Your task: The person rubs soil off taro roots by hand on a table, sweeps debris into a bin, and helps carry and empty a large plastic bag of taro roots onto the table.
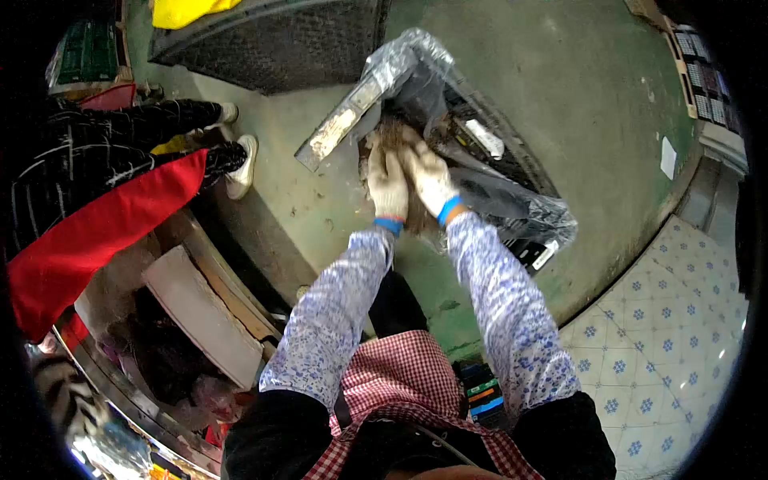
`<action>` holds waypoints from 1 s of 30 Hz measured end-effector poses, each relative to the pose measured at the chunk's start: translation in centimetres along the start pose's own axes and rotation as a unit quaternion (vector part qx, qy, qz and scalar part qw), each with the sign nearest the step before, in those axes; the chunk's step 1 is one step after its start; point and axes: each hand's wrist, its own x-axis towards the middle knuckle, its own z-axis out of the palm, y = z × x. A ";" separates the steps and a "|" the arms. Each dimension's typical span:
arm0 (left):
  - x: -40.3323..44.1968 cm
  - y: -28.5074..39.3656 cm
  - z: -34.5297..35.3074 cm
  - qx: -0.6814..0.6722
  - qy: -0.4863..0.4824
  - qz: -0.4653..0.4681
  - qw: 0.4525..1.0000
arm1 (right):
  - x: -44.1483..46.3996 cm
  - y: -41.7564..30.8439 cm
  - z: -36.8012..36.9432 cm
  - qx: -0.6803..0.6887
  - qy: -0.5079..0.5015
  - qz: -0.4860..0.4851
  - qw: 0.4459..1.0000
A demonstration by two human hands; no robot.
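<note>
Both my hands wear whitish gloves with blue cuffs and reach into a black crate (512,148) lined with clear plastic (496,192). My left hand (388,186) and my right hand (430,178) lie side by side, fingers pointing away from me. Between and beyond the fingertips is a brown, fibrous-looking clump (392,132), which the hands close around from both sides. Motion blur and the gloves partly hide the fingertips. What the clump is made of I cannot make out. A pale label (334,132) is on the crate's left rim.
Another dark crate (296,48) stands beyond, with a yellow thing (188,10) on top. At left, a person in dark clothes (88,152) and white shoes (242,166) stands near a bin with a whitish board (204,316). A table with a patterned cover (656,344) is on the right.
</note>
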 end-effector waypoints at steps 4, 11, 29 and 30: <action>6.1 -6.3 -1.3 0.179 -0.052 -0.109 0.976 | 2.8 1.3 -1.8 -0.114 -0.080 0.028 0.990; 7.4 -4.6 -9.1 0.603 -0.309 -0.081 0.731 | -2.9 4.4 -1.4 -0.100 -0.328 0.340 0.876; 1.0 12.4 -17.7 0.642 -0.489 0.299 0.509 | -11.8 -5.7 -10.2 -0.239 -0.669 -0.168 0.683; 0.3 12.1 -17.8 0.646 -0.476 0.304 0.513 | -11.8 -4.6 -10.0 -0.238 -0.657 -0.184 0.692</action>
